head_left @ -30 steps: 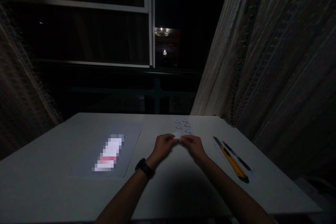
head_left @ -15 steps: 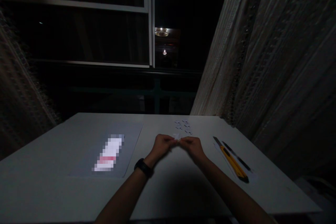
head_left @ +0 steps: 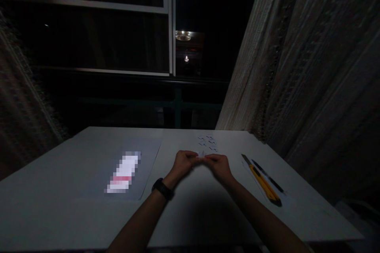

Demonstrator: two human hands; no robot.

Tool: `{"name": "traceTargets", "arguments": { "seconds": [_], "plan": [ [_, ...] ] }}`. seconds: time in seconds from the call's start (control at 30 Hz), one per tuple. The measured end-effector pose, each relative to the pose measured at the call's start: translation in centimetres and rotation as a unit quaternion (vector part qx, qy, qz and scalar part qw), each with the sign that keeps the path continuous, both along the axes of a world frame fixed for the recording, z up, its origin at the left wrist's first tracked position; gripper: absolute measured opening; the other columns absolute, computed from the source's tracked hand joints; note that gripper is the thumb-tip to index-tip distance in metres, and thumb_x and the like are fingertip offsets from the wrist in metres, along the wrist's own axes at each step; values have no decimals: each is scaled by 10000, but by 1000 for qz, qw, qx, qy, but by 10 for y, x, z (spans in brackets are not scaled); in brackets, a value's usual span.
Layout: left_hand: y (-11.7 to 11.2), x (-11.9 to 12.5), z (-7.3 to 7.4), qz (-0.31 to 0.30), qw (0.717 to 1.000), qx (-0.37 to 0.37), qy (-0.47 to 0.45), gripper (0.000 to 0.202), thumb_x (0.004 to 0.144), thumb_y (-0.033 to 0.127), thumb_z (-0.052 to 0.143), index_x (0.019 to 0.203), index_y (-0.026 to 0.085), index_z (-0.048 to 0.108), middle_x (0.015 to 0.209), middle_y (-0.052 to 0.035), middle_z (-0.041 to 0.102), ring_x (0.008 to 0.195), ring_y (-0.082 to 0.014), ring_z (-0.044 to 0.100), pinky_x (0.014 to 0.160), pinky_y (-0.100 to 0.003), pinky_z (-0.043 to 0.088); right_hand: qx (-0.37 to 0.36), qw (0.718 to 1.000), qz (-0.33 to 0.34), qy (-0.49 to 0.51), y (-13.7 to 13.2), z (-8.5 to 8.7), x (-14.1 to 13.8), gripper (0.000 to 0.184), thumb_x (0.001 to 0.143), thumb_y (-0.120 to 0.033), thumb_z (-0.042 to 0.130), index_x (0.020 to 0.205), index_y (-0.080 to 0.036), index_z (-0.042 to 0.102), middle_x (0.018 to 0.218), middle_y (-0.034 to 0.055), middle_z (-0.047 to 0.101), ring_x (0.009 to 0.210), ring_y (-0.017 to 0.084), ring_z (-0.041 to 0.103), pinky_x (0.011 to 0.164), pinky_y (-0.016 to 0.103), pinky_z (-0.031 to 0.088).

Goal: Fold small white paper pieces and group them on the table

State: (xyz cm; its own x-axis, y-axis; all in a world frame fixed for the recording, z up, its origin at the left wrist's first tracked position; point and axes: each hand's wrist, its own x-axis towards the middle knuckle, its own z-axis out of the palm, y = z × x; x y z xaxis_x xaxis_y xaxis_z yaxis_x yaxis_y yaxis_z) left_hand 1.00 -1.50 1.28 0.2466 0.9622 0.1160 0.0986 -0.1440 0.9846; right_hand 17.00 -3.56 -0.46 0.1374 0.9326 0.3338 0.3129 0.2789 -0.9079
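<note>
My left hand and my right hand meet over the middle of a white table. Both pinch one small white paper piece between their fingertips; it shows only partly above the fingers. A black watch sits on my left wrist. Just beyond the hands lie several small white paper pieces on the table.
A yellow utility knife and a black pen lie on the table to the right of my right hand. A paper sheet with a blurred patch lies to the left. Curtains hang at both sides; a dark window is behind.
The small paper piece has sunk lower between my fingertips and shows less. My hands stay in the same place.
</note>
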Motion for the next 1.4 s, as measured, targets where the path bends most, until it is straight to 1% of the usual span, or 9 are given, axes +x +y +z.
{"name": "traceTargets", "arguments": {
  "seconds": [0.1, 0.2, 0.3, 0.43, 0.7, 0.83, 0.97, 1.27, 1.4],
  "plan": [
    [0, -2, 2, -27, 999, 42, 20, 370, 546, 459, 689, 581, 95, 636, 479, 21, 481, 462, -73, 394, 432, -200, 279, -1, 1000, 1, -8, -1, 1, -1, 189, 613, -354, 666, 635, -171, 707, 648, 46, 698, 651, 219, 634, 632, 313, 480],
    [1, -3, 2, -20, 998, 45, 32, 370, 530, 457, 695, 547, 93, 629, 463, 18, 478, 458, -76, 393, 432, -202, 275, -1, 1000, 6, -8, -2, 2, -2, 200, 611, -364, 665, 647, -172, 709, 667, 48, 701, 666, 219, 635, 643, 313, 480],
    [3, -2, 0, 8, 999, 39, 35, 352, 511, 431, 710, 570, 89, 649, 490, -5, 528, 481, -93, 434, 451, -209, 312, -4, 1000, 7, -7, -3, 3, -2, 212, 609, -372, 663, 666, -174, 712, 693, 53, 705, 682, 222, 638, 655, 317, 482],
    [4, -1, -3, 31, 996, 58, 54, 305, 533, 391, 700, 618, 99, 674, 558, -29, 593, 537, -120, 494, 500, -224, 362, 0, 1000, 1, -16, -4, 5, -2, 207, 607, -367, 663, 661, -174, 715, 696, 59, 705, 681, 224, 639, 666, 324, 483],
    [1, -2, -4, 32, 992, 95, 83, 261, 627, 367, 630, 669, 114, 678, 606, -34, 633, 584, -145, 540, 525, -230, 379, 6, 1000, 5, -1, -4, 2, -3, 209, 619, -382, 664, 670, -187, 717, 684, 47, 703, 674, 227, 637, 639, 327, 486],
    [-2, -2, -4, 20, 987, 134, 81, 233, 700, 331, 560, 716, 131, 677, 680, -42, 660, 654, -159, 573, 594, -239, 410, 9, 1000, 7, 13, -4, 0, -4, 221, 616, -390, 672, 671, -181, 716, 678, 46, 703, 666, 224, 635, 639, 326, 483],
    [-5, -3, -2, 12, 981, 167, 99, 245, 733, 332, 525, 712, 143, 680, 673, -36, 657, 642, -151, 567, 601, -240, 404, 13, 1000, 13, 14, -5, 0, -5, 225, 624, -402, 669, 662, -185, 714, 666, 45, 700, 653, 224, 634, 631, 328, 482],
    [-2, -2, -4, 33, 990, 100, 90, 255, 650, 361, 608, 643, 110, 652, 577, -28, 608, 545, -126, 514, 512, -224, 366, 18, 1000, -7, 16, -6, -4, -10, 226, 620, -400, 672, 661, -182, 711, 683, 50, 701, 663, 226, 635, 637, 328, 485],
    [2, -2, -6, 19, 996, 55, 63, 304, 620, 399, 630, 653, 97, 649, 566, -29, 592, 507, -111, 483, 476, -215, 344, 15, 1000, 7, 16, -4, -5, -9, 227, 635, -399, 658, 673, -179, 704, 677, 53, 700, 661, 221, 632, 636, 325, 482]
  ]
}}
